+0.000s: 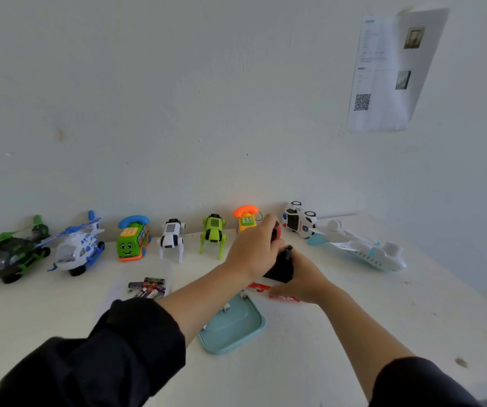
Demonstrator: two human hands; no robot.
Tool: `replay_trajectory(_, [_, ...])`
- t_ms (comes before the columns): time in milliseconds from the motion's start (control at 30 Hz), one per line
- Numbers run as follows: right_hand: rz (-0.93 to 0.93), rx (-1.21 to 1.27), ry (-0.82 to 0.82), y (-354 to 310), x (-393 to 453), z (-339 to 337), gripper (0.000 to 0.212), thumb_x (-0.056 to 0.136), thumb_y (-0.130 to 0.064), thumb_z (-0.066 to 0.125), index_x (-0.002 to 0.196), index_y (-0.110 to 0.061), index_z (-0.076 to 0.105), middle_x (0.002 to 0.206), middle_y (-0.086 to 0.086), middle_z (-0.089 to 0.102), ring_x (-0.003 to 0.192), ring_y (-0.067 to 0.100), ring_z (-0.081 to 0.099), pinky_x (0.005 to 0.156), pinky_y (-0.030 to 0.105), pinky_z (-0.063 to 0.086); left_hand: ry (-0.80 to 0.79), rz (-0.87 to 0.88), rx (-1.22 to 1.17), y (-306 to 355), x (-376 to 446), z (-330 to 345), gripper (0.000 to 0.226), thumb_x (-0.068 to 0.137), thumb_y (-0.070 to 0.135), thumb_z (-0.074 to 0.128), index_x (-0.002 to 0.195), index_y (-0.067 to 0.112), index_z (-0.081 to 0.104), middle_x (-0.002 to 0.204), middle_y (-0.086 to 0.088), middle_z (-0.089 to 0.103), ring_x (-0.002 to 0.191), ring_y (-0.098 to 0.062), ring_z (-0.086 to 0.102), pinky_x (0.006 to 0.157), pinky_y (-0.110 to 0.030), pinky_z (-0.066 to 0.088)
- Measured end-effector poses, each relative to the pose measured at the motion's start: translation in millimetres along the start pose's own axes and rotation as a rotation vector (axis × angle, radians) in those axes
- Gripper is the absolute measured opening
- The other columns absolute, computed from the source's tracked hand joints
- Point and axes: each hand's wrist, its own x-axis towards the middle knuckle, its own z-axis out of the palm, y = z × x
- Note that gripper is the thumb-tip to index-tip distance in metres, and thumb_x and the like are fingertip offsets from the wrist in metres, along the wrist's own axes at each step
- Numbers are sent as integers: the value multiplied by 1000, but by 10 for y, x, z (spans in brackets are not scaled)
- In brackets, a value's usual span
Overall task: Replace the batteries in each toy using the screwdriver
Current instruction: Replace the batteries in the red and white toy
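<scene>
My left hand (pixel 254 248) is curled over the far end of a red, white and black toy (pixel 280 267) lying on its side at the middle of the white table (pixel 339 333), fingers wrapped round its red tip. My right hand (pixel 301 277) cups the toy's near and right side, fingers bent against its black underside and thumb low by the red trim. I see no screwdriver; if either hand holds one, I cannot tell.

Just near and left of the toy lies a pale teal tray (pixel 236 327), partly under my left forearm. At its far edge sit a few small white cylinders (pixel 225 308), too small for me to name surely. Farther left, a loose heap of batteries (pixel 148 287) rests on a clear plastic sheet.

Along the far wall, left to right, stand a green and black helicopter (pixel 13 254), a blue and white helicopter (pixel 78 245), a green bus phone (pixel 133 239) with a blue handset, a white robot dog (pixel 172 237), a green robot dog (pixel 213 233) and an orange phone (pixel 245 217) partly behind my left hand. To the right, a white police car (pixel 299 220) lies tipped on its side, and a white airplane (pixel 359 248) lies beside it.

A printed paper (pixel 389 71) hangs on the wall, upper right.
</scene>
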Motion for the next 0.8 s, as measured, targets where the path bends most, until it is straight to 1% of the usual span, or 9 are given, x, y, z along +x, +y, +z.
replay_trajectory(100, [-2,-9,-4,3,8,-6,68,60,-25,85,117,-18,48,109,-4,55,101,16,52,85,23,42,15,16,-54,-48,-22,-33,24,93,23,56,112,10,49,86,-5,61,75,-22,60,66,-33,50])
replay_trajectory(233, [-18,0,-22,-32,34,12,63,60,-23,85,112,-20,50,107,-3,55,99,16,52,82,23,41,4,74,-24,-122,-39,-77,13,93,22,56,97,16,45,74,3,53,61,-17,51,54,-23,37])
replay_trajectory(300, [-28,2,-22,-32,37,32,61,59,-24,85,110,-20,50,107,-2,56,98,17,52,83,25,44,25,83,-54,-153,-65,-86,16,92,21,56,93,20,41,70,4,53,58,-16,50,53,-24,36])
replay_trajectory(400, [-28,-7,-20,-5,57,30,63,60,-26,85,111,-20,48,109,-1,54,99,18,51,85,27,45,178,105,-182,-195,-72,-135,9,92,18,52,95,15,44,68,-2,55,54,-19,54,48,-35,45])
replay_trajectory(500, [3,-1,-37,11,88,0,70,62,-27,84,121,-19,46,116,-2,51,105,16,49,88,24,41,305,142,-152,-216,48,-248,8,90,8,50,96,12,46,71,1,51,62,-18,52,53,-32,44])
replay_trajectory(567, [11,-7,-40,17,100,6,72,62,-28,84,122,-19,46,117,-1,51,105,17,48,89,24,41,209,190,-35,-256,136,-286,13,87,-2,48,96,7,50,79,0,50,72,-20,48,62,-33,42])
replay_trajectory(633, [11,-1,-30,18,103,25,71,60,-28,85,119,-18,47,116,1,53,104,18,49,89,26,43,-27,216,26,-322,155,-251,18,81,-5,46,94,7,52,87,-2,48,77,-22,48,67,-36,43])
replay_trajectory(733, [22,-4,-20,22,95,32,70,59,-28,85,117,-19,47,113,0,52,102,18,49,87,27,43,-342,89,185,-443,75,-123,18,81,14,55,99,15,56,95,-2,56,83,-22,53,70,-34,47])
replay_trajectory(800, [21,-1,-14,25,89,16,70,60,-28,85,117,-19,46,113,-1,52,101,17,49,85,25,42,-413,7,307,-510,14,-38,29,82,32,62,108,20,58,99,0,60,87,-20,56,69,-30,46])
